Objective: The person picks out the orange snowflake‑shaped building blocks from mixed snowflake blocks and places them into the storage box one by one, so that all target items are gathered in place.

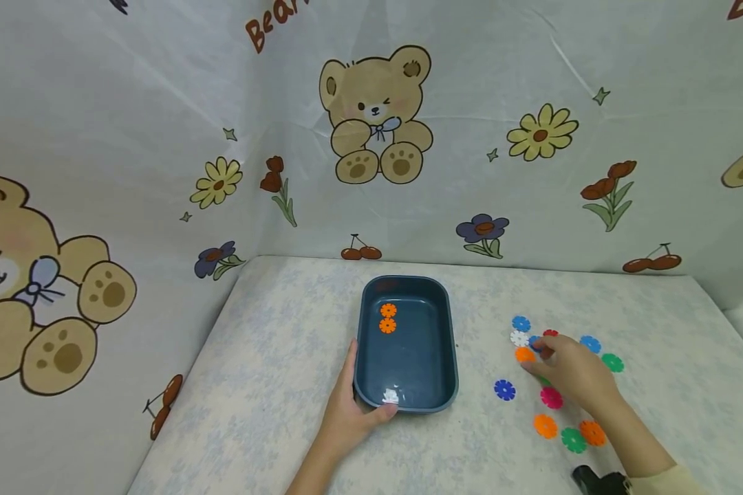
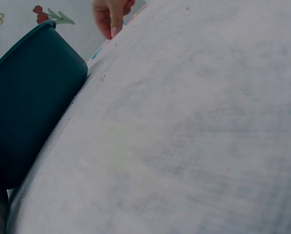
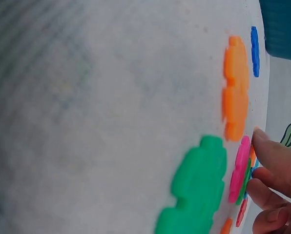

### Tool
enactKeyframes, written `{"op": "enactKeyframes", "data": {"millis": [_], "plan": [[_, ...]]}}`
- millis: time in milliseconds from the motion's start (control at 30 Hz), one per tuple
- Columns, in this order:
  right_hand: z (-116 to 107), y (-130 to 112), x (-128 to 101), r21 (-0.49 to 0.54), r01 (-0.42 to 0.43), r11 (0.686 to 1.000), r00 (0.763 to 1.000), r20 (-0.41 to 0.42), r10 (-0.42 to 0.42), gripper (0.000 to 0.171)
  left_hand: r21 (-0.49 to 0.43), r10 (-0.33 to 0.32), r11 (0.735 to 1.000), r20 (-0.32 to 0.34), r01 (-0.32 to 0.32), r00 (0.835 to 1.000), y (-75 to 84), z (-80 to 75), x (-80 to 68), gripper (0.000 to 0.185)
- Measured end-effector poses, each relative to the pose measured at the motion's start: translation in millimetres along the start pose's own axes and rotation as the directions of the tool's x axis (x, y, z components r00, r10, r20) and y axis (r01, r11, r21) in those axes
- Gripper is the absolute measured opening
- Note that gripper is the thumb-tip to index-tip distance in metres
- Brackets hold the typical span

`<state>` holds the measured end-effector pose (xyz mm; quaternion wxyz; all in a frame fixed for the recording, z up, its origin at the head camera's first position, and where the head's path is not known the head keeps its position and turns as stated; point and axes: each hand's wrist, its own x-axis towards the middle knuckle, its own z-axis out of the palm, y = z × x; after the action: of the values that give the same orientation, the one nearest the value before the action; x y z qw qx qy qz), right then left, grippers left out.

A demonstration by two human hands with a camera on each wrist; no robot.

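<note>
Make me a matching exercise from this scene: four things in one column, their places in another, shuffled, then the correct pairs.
Things:
1. two orange discs
2. left hand
3. right hand
4. dark blue disc

Places:
A. over the loose discs right of the tray
B. alone on the table between tray and pile
C. inside the blue tray, far end
D. on the tray's near left corner

Pairs: 1-C, 2-D, 3-A, 4-B

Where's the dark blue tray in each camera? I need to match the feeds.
Head: the blue tray lies at centre on the table, the left hand gripping its near-left corner.
Left wrist: its outer wall fills the left edge.
Right wrist: only a corner shows, top right.
Shared landmark: the right hand, over the coloured discs in the head view, shows as fingers in both wrist views.
</note>
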<state>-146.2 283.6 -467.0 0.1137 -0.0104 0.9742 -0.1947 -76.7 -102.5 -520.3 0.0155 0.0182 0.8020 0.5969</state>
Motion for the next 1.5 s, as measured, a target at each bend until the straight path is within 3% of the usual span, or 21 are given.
{"op": "enactKeyframes", "data": {"millis": [300,767,1100,1300,1500], "plan": [[3,2,3,0.045,0.003,0.999,1.000,-0.002,-0.003,0.056,0.004,-0.003,1.000,0.000,0.003,1.000,2.4,0.1,-1.1,0.117],[11,1,3,0.118,0.103,0.988,0.995,-0.011,-0.103,0.038,0.006,0.010,1.000,0.008,-0.010,1.000,2.0,-0.6,0.4,0.118],[13,-1,3,0.137,0.099,0.986,0.995,-0.013,-0.098,0.036,0.015,0.025,1.000,0.005,-0.025,1.000,-0.2,-1.1,1.1,0.119],[11,-2,1,0.213,0.067,0.975,0.996,0.035,-0.076,0.035,0.013,0.016,1.000,0.008,-0.016,1.000,0.2,-1.1,0.0,0.119],[9,-4,0,0.246,0.083,0.966,0.995,0.030,-0.094,0.037,0.014,-0.001,1.000,0.006,0.001,1.000,0.9,-0.8,-0.2,0.118]]}}
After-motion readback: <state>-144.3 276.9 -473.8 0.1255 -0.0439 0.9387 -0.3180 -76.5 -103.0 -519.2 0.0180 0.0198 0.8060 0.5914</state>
